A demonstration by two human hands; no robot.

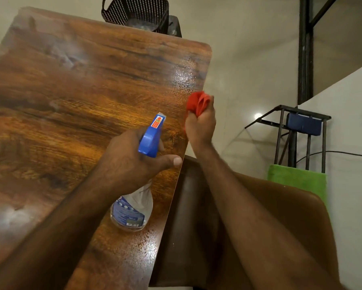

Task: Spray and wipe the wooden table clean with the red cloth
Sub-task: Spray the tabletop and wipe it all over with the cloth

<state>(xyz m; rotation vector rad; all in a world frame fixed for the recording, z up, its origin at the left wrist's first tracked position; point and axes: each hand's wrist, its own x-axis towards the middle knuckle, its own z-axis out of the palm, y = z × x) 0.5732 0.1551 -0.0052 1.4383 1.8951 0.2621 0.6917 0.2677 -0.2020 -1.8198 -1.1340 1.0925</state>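
So the left hand (132,162) was wrapped around the neck of the spray bottle (134,201), fingers closed on it, thumb sticking out to the right. The blue trigger head (151,137) pointed up and away over the table (71,91), and the clear body of the bottle hung below the hand, over the table's near right part. Couldn't tell if it actually touched the wood.

The right hand (200,126) was balled up tight around the red cloth (198,103), which bunched out of the top of the fist. That hand sat right at the table's right edge, partly past it, and whether the cloth touched the surface wasn't clear.

The table had wet, shiny droplets near its far right corner (186,76) and more speckled along the near right edge (148,245). A couple of hazy pale smears showed on the left side.

Other stuff: a dark basket (138,13) beyond the far end, a brown chair (280,216) under the right arm, and a green cloth (299,181) by a metal stand (301,130) off to the right.
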